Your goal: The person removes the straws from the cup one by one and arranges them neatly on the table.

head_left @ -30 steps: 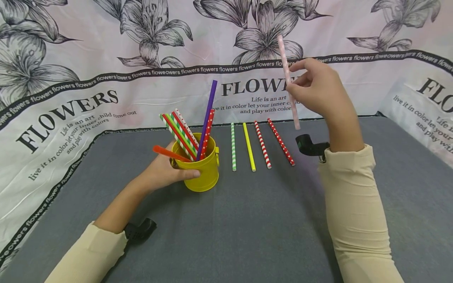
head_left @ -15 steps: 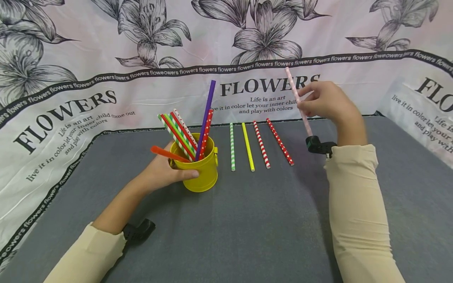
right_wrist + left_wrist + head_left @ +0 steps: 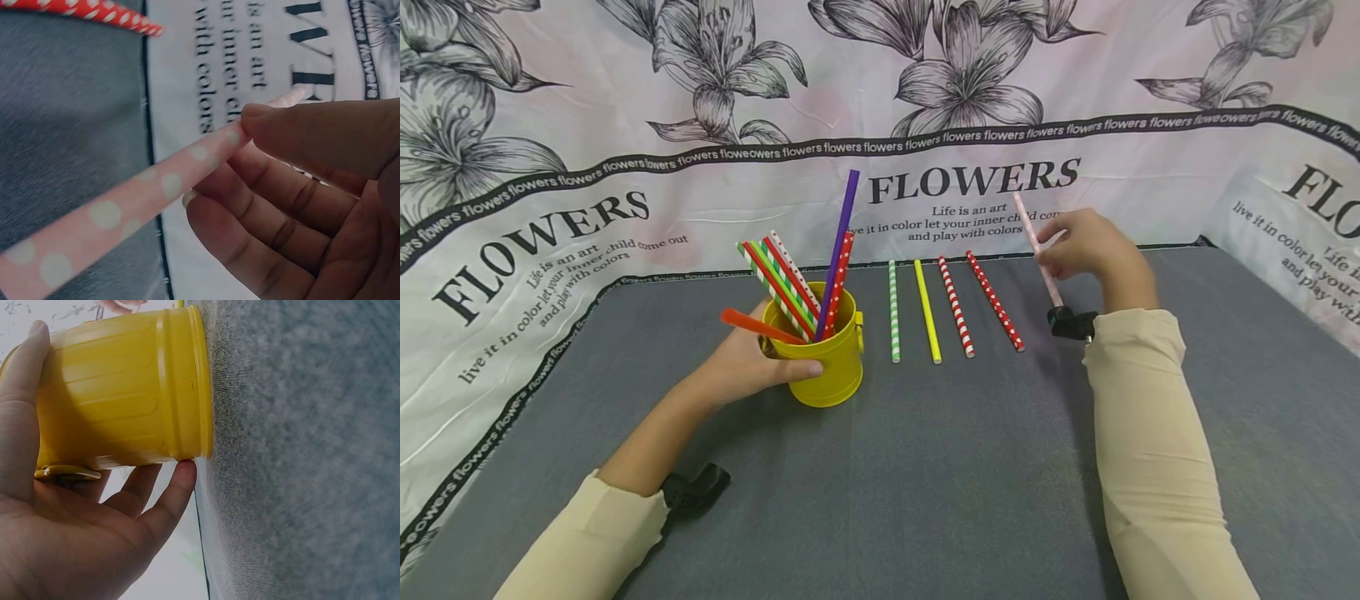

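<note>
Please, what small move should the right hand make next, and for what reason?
Probably, the right hand should lower the pink dotted straw onto the gray table, to the right of the red dotted straw ending the row of four straws. It pinches the pink one, which looks raised, and in the head view this slants like that red one.

The left sleeve (image 3: 583, 537) is cream, plain and fairly close-fitting; it ends in a slightly loose, wrinkled cuff (image 3: 636, 500) on the forearm; the right sleeve (image 3: 1157, 450) matches in colour, with soft creases running across it. A black, bent fitting (image 3: 698, 490) juts from the left cuff; a similar black piece (image 3: 1070, 322) juts from the right.
</note>
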Demonstrator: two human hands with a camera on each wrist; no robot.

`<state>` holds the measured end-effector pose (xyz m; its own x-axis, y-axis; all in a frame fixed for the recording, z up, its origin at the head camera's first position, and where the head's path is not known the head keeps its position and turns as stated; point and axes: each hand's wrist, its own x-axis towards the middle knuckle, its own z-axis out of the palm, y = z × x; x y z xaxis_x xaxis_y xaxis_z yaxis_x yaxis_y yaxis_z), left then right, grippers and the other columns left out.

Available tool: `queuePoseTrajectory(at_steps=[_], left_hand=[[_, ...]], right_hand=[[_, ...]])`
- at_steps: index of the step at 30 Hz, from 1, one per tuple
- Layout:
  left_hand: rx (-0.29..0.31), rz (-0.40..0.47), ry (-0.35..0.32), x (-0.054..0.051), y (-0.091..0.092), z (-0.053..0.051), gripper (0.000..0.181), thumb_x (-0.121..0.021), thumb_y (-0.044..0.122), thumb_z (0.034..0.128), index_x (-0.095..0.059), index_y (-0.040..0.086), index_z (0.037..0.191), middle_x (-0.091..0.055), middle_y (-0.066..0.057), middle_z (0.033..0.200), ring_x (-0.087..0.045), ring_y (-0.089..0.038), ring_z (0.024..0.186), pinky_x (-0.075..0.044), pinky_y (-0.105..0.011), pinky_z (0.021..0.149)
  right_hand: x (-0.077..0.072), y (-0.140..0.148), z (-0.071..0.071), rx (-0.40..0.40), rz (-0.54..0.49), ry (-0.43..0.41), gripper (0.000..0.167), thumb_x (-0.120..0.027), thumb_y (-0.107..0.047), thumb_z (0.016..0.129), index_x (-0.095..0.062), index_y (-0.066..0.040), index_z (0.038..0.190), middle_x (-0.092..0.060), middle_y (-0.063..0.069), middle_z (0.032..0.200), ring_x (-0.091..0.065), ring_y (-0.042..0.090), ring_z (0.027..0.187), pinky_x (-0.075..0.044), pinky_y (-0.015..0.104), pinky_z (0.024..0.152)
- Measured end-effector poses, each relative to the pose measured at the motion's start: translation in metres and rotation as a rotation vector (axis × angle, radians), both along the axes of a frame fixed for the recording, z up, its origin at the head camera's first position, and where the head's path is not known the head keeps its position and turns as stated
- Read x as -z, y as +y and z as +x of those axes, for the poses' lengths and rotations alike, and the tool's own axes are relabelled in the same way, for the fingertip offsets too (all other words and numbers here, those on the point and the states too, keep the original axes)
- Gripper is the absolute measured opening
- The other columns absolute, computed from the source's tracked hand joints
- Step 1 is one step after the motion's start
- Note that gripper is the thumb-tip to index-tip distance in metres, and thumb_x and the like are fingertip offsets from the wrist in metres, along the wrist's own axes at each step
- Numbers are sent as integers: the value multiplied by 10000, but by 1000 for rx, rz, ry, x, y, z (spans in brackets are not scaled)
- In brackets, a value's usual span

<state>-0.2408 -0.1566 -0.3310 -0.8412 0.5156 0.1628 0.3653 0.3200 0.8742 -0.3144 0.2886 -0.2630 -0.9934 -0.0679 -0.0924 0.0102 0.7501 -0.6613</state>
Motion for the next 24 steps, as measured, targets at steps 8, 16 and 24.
queuePoseTrajectory(at_steps=[8, 16, 24], left_hand=[[6, 4, -2, 0, 0, 0, 743, -848, 275, 815, -420, 125, 1403, -571, -41, 1287, -567, -226, 1137, -484, -438, 988], [12, 11, -7, 0, 1, 2, 766, -846, 269, 817, -404, 132, 1427, -562, -39, 1303, -559, -228, 1151, -477, -447, 996], [13, 21, -6, -1, 1, 1, 778, -848, 224, 816, -398, 122, 1443, -558, -43, 1313, -555, -228, 1165, -457, -462, 1021]], right_hand=[[17, 3, -6, 3, 0, -58, 333, -641, 7, 899, -568, 135, 1198, -683, 156, 786, -676, 202, 669, -599, 378, 654], [30, 5, -9, 11, 15, -156, 314, -633, 40, 888, -547, 156, 1166, -667, 142, 754, -663, 209, 645, -590, 363, 626], [35, 3, -9, 25, 69, -179, 323, -636, -16, 908, -560, 142, 1179, -654, 172, 815, -661, 224, 678, -588, 378, 657]])
